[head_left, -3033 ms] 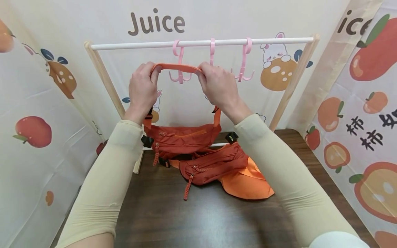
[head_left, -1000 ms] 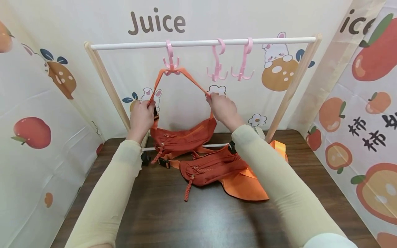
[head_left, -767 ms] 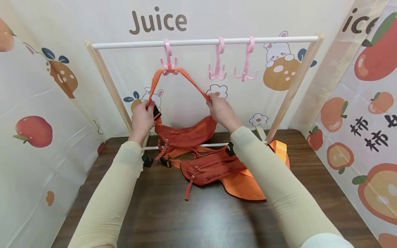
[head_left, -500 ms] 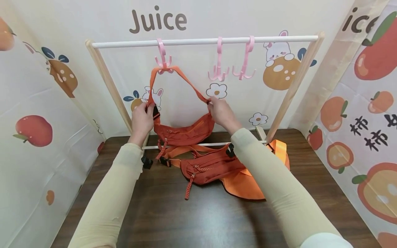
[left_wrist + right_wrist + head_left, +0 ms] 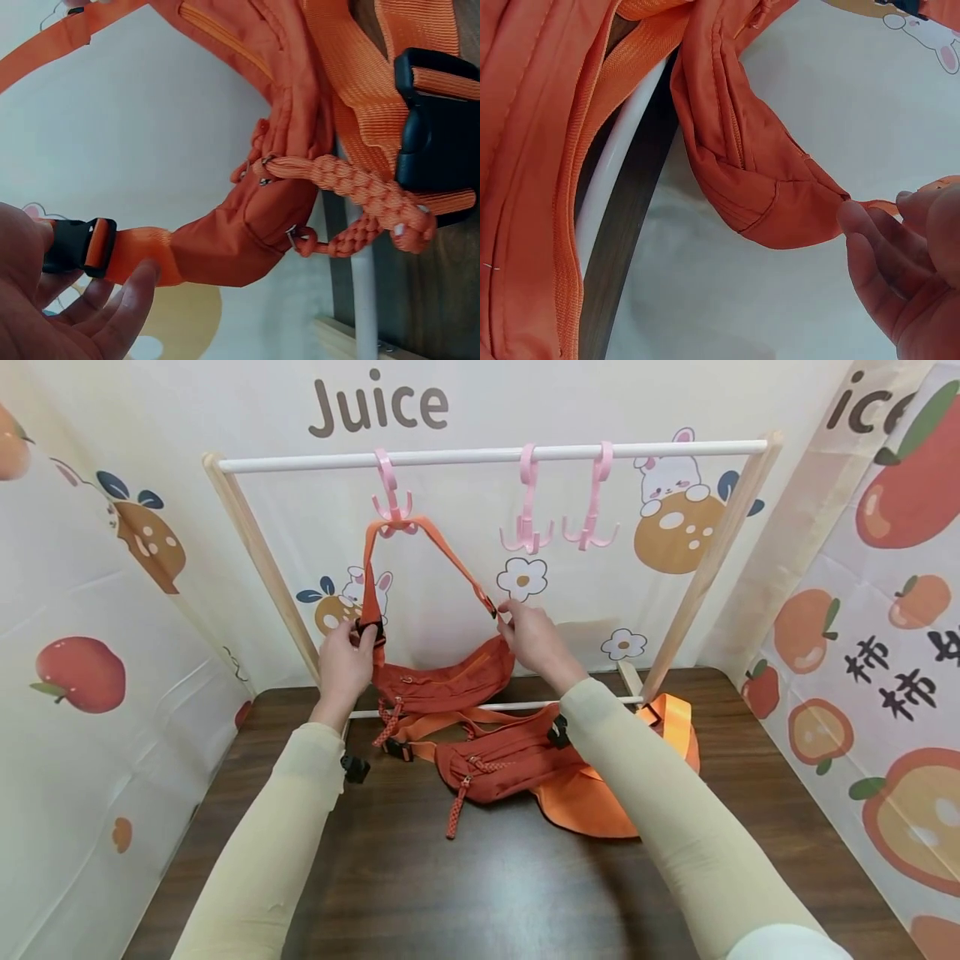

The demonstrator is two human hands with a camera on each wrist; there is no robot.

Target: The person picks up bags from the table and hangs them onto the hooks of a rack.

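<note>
A rust-orange waist bag hangs by its orange strap from the leftmost pink hook on the rack. My left hand holds the strap at its black buckle, by the bag's left end; in the left wrist view the fingers lie beneath the strap. At the bag's right end my right hand pinches the strap between thumb and fingertips, just below a small black slider. A second rust-orange waist bag lies on the table below, partly hidden by my right sleeve.
Two more pink hooks hang further right on the white rail. The rack's wooden legs stand at both sides, with a low white crossbar. Bright orange fabric lies beside the second bag on the dark wooden table.
The strap, held up between both hands three seconds ago, now hangs over the left hook. That hook has slid left along the rail. Both hands have come down the strap towards the bag's ends.
</note>
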